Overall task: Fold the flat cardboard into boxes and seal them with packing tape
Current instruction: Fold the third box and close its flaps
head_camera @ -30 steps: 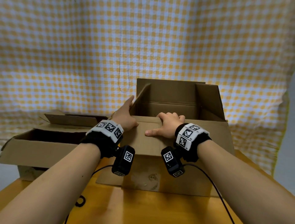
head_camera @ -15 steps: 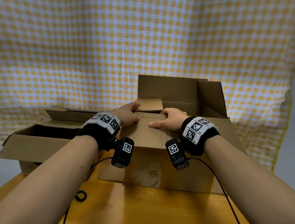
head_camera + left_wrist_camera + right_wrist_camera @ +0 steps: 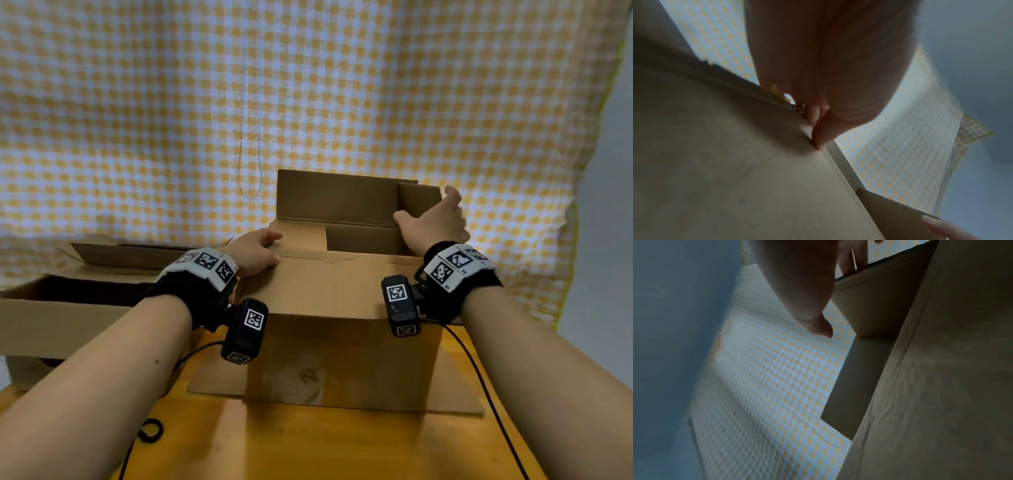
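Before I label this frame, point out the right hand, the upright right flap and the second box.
right hand (image 3: 432,224), head view, back of hand.
upright right flap (image 3: 416,198), head view, inner face.
second box (image 3: 58,322), head view, near face.

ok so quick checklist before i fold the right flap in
1. Left flap folded in: ok, left hand pins it, gripping the near flap at its corner.
2. Right hand on the right flap: ok, fingers behind it.
3. Far flap out of the way: ok, upright.
4. Box flat on the table: ok.
5. Packing tape within reach: cannot tell, none in view.
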